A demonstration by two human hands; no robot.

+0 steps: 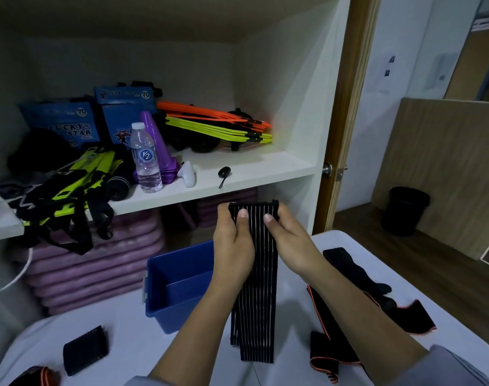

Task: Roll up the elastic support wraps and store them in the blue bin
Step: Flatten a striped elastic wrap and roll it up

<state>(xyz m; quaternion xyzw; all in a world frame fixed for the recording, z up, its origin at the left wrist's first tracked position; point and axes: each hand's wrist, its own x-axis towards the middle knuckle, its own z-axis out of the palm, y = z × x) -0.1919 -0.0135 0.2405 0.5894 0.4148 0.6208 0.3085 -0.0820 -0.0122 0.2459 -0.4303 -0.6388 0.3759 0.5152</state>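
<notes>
While raised mid-frame, left hand (232, 240) and right hand (289, 238) pinch the striped wrap's (254, 288) top edge, thumbs forward, above the bench (132, 338).

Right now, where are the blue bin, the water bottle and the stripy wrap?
blue bin (167, 316): head view, outer wall.
water bottle (146, 156): head view, label.
stripy wrap (261, 296): head view, hanging middle.

I'm in a sports-kit storeroom. White cupboard shelf (251, 174) carries orange and yellow training slats (218, 123), stacked purple cones (154, 135), blue "Lucky Star" boxes (121, 112) and neon-and-black strap gear (71, 185). Padded purple mats (93, 263) are piled under it. To my right: wooden door (346, 107), black bin (404, 210), wood floor (404, 260). White counter (126, 330) is in front of me.
</notes>
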